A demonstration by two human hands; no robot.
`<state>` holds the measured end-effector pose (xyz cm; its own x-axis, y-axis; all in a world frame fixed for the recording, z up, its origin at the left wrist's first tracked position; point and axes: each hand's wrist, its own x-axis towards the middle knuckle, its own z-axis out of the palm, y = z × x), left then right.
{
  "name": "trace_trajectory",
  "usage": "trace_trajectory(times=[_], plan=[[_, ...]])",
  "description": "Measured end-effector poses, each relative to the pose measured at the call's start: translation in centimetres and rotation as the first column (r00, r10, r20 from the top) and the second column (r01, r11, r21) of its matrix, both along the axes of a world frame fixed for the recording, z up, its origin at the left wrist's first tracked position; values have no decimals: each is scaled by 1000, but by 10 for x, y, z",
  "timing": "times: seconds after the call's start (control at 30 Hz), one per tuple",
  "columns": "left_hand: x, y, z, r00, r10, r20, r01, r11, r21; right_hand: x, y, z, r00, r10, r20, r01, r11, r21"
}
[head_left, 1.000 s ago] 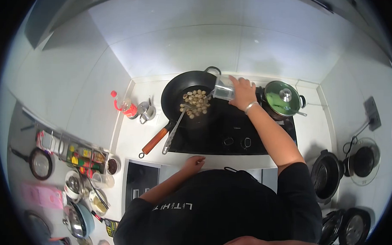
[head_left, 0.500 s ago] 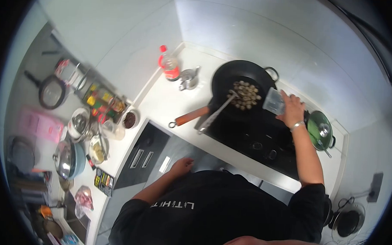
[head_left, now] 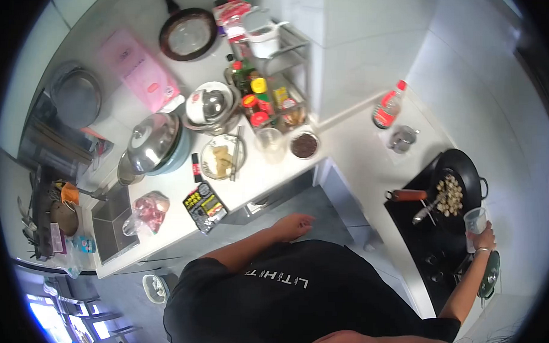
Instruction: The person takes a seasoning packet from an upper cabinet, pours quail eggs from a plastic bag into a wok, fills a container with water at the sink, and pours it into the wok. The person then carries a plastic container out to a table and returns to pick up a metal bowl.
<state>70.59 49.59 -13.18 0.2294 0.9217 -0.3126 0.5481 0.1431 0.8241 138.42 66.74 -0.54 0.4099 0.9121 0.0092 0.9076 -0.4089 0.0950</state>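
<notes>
My right hand [head_left: 484, 238] grips a clear plastic container [head_left: 474, 219] beside the right rim of the black wok [head_left: 453, 159]. Small, round, pale-brown pieces of food [head_left: 449, 196] lie in the wok. A metal spatula [head_left: 425, 212] leans in it with its handle over the near rim, close to the wok's wooden handle [head_left: 406, 195]. The wok sits on a black cooktop [head_left: 426, 249]. My left hand [head_left: 295, 226] hangs in front of the counter, fingers loosely bent and holding nothing.
A red-capped bottle [head_left: 388, 106] and a small metal pot [head_left: 402, 139] stand in the corner. Along the left counter are a plate of pale food [head_left: 209, 163], a lidded blue pot [head_left: 166, 152], a black packet [head_left: 204, 206], and bagged meat [head_left: 149, 212] by the sink [head_left: 106, 229].
The view has swung left, so the wok now appears farther right and more of the left counter shows. My right hand still holds the container beside the wok.
</notes>
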Motion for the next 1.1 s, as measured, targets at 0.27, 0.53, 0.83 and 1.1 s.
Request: trace_trajectory(times=[0.27, 0.53, 0.83, 1.1], plan=[[-201, -1, 45, 962, 273, 5, -268, 938, 218, -152, 36, 55, 821, -123, 557, 335, 894, -296], [-333, 21, 69, 778, 628, 15, -596, 731, 331, -75, 34, 15, 874, -66, -481, 264, 896, 357], [-285, 41, 53, 894, 449, 16, -417, 817, 397, -443, -40, 87, 193, 630, -752, 84, 753, 653], [-306, 53, 47, 853, 514, 90, -510, 783, 357, -495, 15, -138, 496, 528, -689, -54, 811, 583]])
